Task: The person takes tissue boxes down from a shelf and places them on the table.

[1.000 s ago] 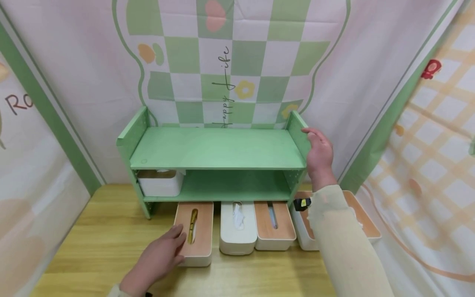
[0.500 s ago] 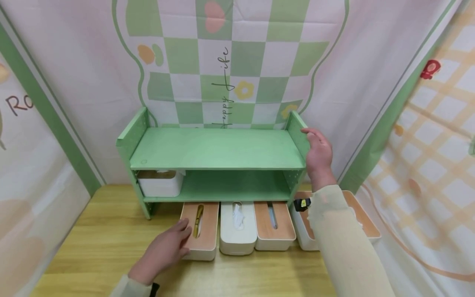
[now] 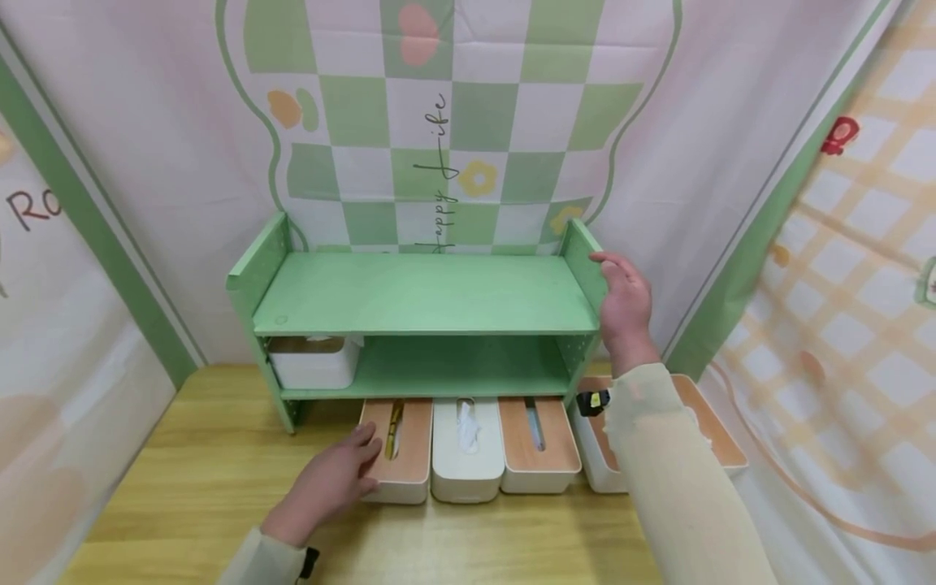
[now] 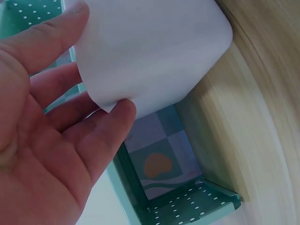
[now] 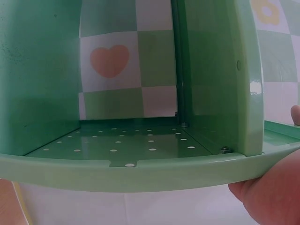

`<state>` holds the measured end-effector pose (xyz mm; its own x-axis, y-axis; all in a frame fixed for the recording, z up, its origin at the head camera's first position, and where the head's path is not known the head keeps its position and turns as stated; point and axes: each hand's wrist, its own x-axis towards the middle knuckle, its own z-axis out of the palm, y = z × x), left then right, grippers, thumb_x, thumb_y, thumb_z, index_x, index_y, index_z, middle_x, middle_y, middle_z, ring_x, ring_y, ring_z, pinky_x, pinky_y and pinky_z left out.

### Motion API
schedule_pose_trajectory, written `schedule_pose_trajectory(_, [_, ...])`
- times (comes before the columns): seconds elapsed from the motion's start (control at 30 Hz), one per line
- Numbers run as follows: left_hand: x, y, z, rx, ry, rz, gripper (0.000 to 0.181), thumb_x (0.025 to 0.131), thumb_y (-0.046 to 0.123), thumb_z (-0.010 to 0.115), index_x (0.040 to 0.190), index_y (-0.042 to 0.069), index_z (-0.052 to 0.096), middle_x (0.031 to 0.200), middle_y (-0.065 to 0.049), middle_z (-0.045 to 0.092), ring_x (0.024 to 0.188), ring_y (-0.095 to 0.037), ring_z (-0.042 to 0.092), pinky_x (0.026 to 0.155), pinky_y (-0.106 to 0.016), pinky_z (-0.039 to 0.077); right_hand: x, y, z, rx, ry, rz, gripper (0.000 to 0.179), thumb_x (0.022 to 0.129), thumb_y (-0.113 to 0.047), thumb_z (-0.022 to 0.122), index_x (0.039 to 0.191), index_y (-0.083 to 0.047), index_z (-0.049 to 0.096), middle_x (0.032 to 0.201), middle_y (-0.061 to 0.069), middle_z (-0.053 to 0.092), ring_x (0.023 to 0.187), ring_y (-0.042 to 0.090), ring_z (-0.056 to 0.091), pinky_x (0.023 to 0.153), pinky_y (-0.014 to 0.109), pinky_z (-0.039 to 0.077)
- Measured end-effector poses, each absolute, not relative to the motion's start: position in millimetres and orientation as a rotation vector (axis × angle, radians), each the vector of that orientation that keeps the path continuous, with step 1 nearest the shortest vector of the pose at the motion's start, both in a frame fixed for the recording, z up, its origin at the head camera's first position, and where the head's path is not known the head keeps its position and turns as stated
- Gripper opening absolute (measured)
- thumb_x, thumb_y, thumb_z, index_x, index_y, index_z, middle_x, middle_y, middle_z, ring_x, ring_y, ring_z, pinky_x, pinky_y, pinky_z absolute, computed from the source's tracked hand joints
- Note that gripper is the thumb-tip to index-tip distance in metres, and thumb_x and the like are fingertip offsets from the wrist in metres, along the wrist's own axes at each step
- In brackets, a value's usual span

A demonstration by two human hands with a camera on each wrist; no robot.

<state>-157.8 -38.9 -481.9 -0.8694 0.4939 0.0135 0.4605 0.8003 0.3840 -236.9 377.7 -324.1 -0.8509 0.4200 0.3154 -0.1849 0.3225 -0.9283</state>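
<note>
My left hand (image 3: 325, 489) touches the left side of a tissue box (image 3: 415, 455) with a wood-look lid and a slot showing yellow-brown packaging. In the left wrist view, the thumb and fingers lie against the white wall of that tissue box (image 4: 154, 51). The box stands on the table, its back end under the green two-tier shelf (image 3: 431, 291). My right hand (image 3: 627, 313) grips the shelf's right side panel near its top. In the right wrist view, the perforated panel (image 5: 117, 176) hides most of the hand, and one fingertip shows past its edge.
Beside the touched box stand an all-white tissue box (image 3: 468, 467) and another wood-lidded one (image 3: 541, 455). More wood-lidded boxes (image 3: 709, 422) sit beyond the right forearm. A white tissue box (image 3: 314, 366) occupies the left of the shelf's lower tier. A printed curtain (image 3: 483, 106) hangs behind.
My left hand has slid the wood-lidded tissue box rightward and back, closing the gap to the white box. My right hand stays on the shelf's side panel.
</note>
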Motion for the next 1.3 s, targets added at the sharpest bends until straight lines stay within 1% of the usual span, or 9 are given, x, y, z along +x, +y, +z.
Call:
schedule_pose_trajectory(0.27, [-159,-36,-484,0.773,2.924,0.580,0.063,0.083,0.028,0.081,0.134,-0.002,0.060,0.150,-0.021,0.042,0.135,-0.037,0.042,0.100,-0.050,0.044,-238,377,-324,-0.197,-2.067,1.562,0.043,0.105,-0.045,0.041,0.129,-0.019,0.066,0.148,-0.008,0.046,0.119,0.013,0.038,0.101,0.039,0.026])
schedule_pose_trajectory(0.37, [-160,-35,-485,0.763,2.927,0.578,0.063,0.083,0.029,0.081,0.134,-0.002,0.060,0.150,-0.020,0.042,0.135,-0.037,0.042,0.101,-0.050,0.043,-238,377,-324,-0.204,-2.070,1.546,0.043,0.105,-0.046,0.041,0.128,-0.021,0.067,0.145,-0.008,0.048,0.091,0.010,0.046,0.090,0.034,0.033])
schedule_pose_trajectory(0.43, [-160,-35,-486,0.763,2.927,0.582,0.063,0.084,0.029,0.081,0.134,-0.002,0.059,0.151,-0.020,0.041,0.135,-0.037,0.042,0.101,-0.050,0.043,-239,377,-324,-0.212,-2.077,1.537,0.043,0.104,-0.047,0.041,0.128,-0.022,0.067,0.143,-0.008,0.049,0.077,0.007,0.041,0.082,0.032,0.033])
schedule_pose_trajectory(0.5, [-159,-34,-487,0.768,2.928,0.589,0.063,0.084,0.029,0.080,0.134,-0.002,0.059,0.151,-0.020,0.041,0.135,-0.037,0.042,0.101,-0.050,0.043,-239,377,-324,-0.214,-2.083,1.535,0.043,0.104,-0.048,0.040,0.128,-0.024,0.067,0.143,-0.009,0.048,0.077,0.008,0.041,0.082,0.032,0.032])
schedule_pose_trajectory(0.67, [-159,-34,-488,0.787,2.946,0.578,0.063,0.085,0.031,0.080,0.134,-0.003,0.060,0.150,-0.021,0.042,0.135,-0.037,0.043,0.101,-0.050,0.043,-240,378,-324,-0.208,-2.078,1.550,0.044,0.104,-0.047,0.040,0.129,-0.022,0.067,0.146,-0.010,0.047,0.116,0.015,0.039,0.100,0.039,0.026])
schedule_pose_trajectory(0.83, [-159,-33,-490,0.792,2.963,0.556,0.062,0.086,0.031,0.079,0.133,-0.003,0.060,0.149,-0.021,0.043,0.135,-0.037,0.043,0.102,-0.049,0.043,-240,377,-324,-0.205,-2.079,1.543,0.044,0.104,-0.047,0.040,0.129,-0.022,0.067,0.146,-0.010,0.047,0.109,0.016,0.041,0.101,0.040,0.026])
schedule_pose_trajectory(1.07, [-159,-33,-492,0.794,2.974,0.569,0.062,0.085,0.029,0.080,0.133,-0.004,0.060,0.149,-0.021,0.042,0.136,-0.037,0.041,0.102,-0.049,0.042,-240,378,-325,-0.207,-2.094,1.523,0.044,0.104,-0.049,0.039,0.128,-0.024,0.066,0.144,-0.009,0.048,0.066,0.012,0.034,0.085,0.035,0.031])
schedule_pose_trajectory(1.2, [-158,-34,-495,0.793,2.986,0.570,0.064,0.087,0.033,0.077,0.136,-0.003,0.057,0.152,-0.020,0.039,0.138,-0.036,0.038,0.105,-0.048,0.039,-240,378,-324,-0.215,-2.103,1.509,0.045,0.104,-0.049,0.038,0.129,-0.025,0.066,0.144,-0.009,0.048,0.063,0.014,0.031,0.081,0.034,0.032])
schedule_pose_trajectory(1.3, [-157,-36,-494,0.817,3.008,0.574,0.066,0.091,0.039,0.072,0.140,-0.002,0.054,0.155,-0.019,0.035,0.141,-0.035,0.032,0.107,-0.047,0.037,-239,377,-324,-0.219,-2.109,1.514,0.045,0.104,-0.049,0.039,0.129,-0.025,0.066,0.146,-0.011,0.046,0.086,0.009,0.044,0.091,0.036,0.032])
